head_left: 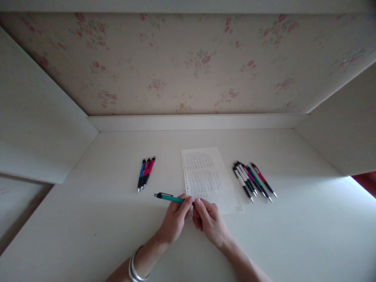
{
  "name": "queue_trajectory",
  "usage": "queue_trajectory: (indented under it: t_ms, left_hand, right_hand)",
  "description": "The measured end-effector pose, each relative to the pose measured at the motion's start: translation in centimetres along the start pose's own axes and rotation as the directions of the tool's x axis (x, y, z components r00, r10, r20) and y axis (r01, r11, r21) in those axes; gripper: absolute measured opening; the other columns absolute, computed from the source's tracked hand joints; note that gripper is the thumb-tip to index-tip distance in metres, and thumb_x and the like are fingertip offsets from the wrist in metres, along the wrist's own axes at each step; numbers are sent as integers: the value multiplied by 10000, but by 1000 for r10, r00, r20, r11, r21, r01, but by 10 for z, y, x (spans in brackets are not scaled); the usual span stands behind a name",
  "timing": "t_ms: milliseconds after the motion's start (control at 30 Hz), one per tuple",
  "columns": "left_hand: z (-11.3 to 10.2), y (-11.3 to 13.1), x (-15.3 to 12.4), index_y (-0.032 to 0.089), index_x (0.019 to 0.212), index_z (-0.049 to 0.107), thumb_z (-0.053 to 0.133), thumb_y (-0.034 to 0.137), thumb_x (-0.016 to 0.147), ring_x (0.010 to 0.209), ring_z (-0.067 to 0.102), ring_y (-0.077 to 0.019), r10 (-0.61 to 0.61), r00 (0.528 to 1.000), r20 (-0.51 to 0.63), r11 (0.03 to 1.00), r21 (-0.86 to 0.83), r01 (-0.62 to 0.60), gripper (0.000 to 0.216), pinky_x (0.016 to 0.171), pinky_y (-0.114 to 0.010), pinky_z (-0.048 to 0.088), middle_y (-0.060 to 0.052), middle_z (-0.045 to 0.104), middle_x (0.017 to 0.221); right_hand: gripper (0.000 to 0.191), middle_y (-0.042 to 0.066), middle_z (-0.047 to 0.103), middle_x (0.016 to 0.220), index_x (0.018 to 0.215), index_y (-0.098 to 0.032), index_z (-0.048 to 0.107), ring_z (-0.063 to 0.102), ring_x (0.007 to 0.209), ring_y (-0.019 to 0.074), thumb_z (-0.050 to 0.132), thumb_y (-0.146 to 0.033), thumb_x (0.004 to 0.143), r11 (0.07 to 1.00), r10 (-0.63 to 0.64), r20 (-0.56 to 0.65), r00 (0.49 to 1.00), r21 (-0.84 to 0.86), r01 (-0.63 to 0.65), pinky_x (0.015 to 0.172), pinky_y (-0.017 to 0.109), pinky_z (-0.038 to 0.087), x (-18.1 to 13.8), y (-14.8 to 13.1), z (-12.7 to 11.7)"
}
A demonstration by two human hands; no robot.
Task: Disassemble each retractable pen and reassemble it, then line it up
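Observation:
A teal pen (169, 197) with a black end lies level just above the desk, its black end pointing left. My left hand (175, 220) pinches its right part between thumb and fingers. My right hand (209, 221) is closed at the pen's right tip, fingertips touching it. Both hands hover at the lower left corner of a written sheet of paper (207, 178). Three pens (146, 173), one blue and two pink, lie side by side left of the sheet. Several more pens (254, 181) lie in a row right of it.
The white desk (88, 219) sits in an alcove with white side panels (38, 129) and a floral wallpaper back wall (188, 62). A low ledge (194, 122) runs along the back. Silver bangles (134, 268) circle my left wrist.

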State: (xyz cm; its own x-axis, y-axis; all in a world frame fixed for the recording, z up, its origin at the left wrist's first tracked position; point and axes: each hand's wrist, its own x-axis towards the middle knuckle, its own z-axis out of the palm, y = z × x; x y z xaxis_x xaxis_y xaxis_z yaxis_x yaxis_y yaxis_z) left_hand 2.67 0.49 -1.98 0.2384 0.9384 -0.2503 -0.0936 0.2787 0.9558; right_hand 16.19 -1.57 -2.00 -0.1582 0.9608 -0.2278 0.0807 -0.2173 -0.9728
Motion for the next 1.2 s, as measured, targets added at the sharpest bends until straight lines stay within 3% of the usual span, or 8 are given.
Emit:
queue_trajectory:
  t_ms: [167, 300, 433, 600, 800, 1000, 1100, 1200]
  left_hand:
    - [2, 2, 0, 211, 616, 378, 548, 630, 855, 528, 245, -108, -25, 999, -36, 999, 36, 27, 511, 500, -251, 220, 73, 276, 553]
    - [2, 0, 1, 217, 601, 346, 531, 653, 851, 504, 210, -98, -85, 996, -40, 996, 3, 85, 536, 480, -253, 180, 83, 234, 529]
    - [0, -3, 3, 216, 592, 334, 547, 644, 848, 495, 199, -88, -88, 995, -49, 996, -32, 86, 542, 477, -247, 166, 88, 225, 516]
    - [-2, -4, 6, 215, 575, 323, 527, 659, 851, 478, 217, -83, -95, 990, -106, 995, -25, 93, 561, 475, -246, 174, 88, 242, 494]
    - [-2, -1, 5, 213, 571, 339, 530, 662, 847, 467, 232, -83, -85, 993, -77, 996, 6, 85, 561, 471, -247, 174, 89, 257, 483]
    - [-2, -2, 5, 211, 588, 348, 545, 649, 849, 475, 219, -80, -100, 993, -62, 995, -12, 99, 546, 467, -242, 168, 91, 244, 503]
    - [-2, -1, 6, 208, 599, 359, 540, 649, 853, 481, 218, -81, -103, 993, -55, 995, -17, 103, 540, 467, -241, 165, 89, 250, 514]
    - [-2, 0, 6, 205, 600, 373, 524, 649, 863, 483, 234, -83, -91, 995, -46, 996, 8, 91, 538, 471, -241, 175, 85, 270, 512]
  right_hand:
    - [424, -23, 513, 594, 710, -194, 518, 456, 542, 107, 370, -449, 1014, 958, -196, -27, 980, -217, 185, 536, 232, 351, -5, 0, -5]
    - [303, 20, 596, 683, 826, -184, 597, 541, 624, 140, 402, -320, 1014, 834, -383, 14, 924, -424, 353, 609, 260, 393, -4, 3, -9]
    - [147, 34, 661, 771, 937, -204, 622, 598, 669, 148, 500, -276, 978, 779, -496, 25, 868, -429, 457, 628, 252, 446, 2, 9, -11]
    - [299, 41, 682, 907, 1160, -214, 550, 564, 570, 112, 591, -388, 920, 923, -329, -106, 938, -247, 295, 498, 223, 441, 4, 7, -19]
    - [385, -6, 565, 568, 746, -186, 660, 536, 532, 111, 454, -403, 988, 937, -221, -25, 975, -282, 206, 517, 223, 408, 2, -5, -25]
    - [203, 41, 692, 791, 930, -189, 655, 636, 639, 139, 579, -377, 927, 966, -215, -44, 976, -158, 205, 588, 240, 500, 2, -1, -24]
    - [280, 70, 710, 929, 1098, -195, 609, 650, 685, 149, 623, -389, 897, 972, -206, -41, 978, -122, 199, 598, 252, 516, 2, 0, -24]
    - [256, 44, 701, 800, 1050, -193, 647, 620, 621, 132, 534, -401, 953, 971, -180, 4, 984, -157, 179, 570, 240, 498, 3, -1, -25]
